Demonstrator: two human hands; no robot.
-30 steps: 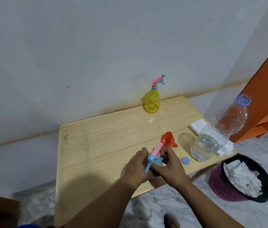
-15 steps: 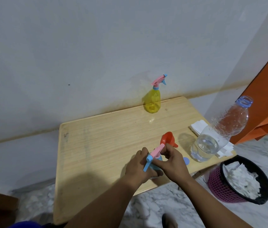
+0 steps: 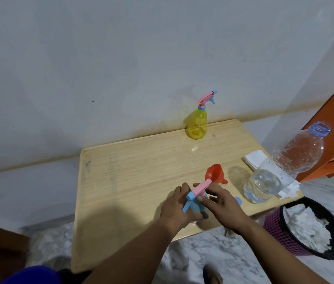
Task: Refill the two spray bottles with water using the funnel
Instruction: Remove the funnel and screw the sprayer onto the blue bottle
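Head view: left hand (image 3: pixel 177 206) grips the blue spray bottle (image 3: pixel 195 204) on the worktop (image 3: pixel 131 171), right hand (image 3: pixel 221 203) pinches its pink spray head (image 3: pixel 200 188), beside the funnel (image 3: pixel 214 174).

Spray bottles, funnel, water bottle: as I see them

I log yellow spray bottle (image 3: pixel 196 125) upright at tabletop's far edge; blue spray bottle (image 3: pixel 195 203) near front edge; red funnel (image 3: pixel 215 174) lying beside it; clear water bottle (image 3: pixel 283 167) uncapped, right edge.

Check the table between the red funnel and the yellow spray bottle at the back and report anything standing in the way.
Nothing visible does. The bare table runs clear from the red funnel to the yellow spray bottle. The water bottle and tissues sit off to the right.
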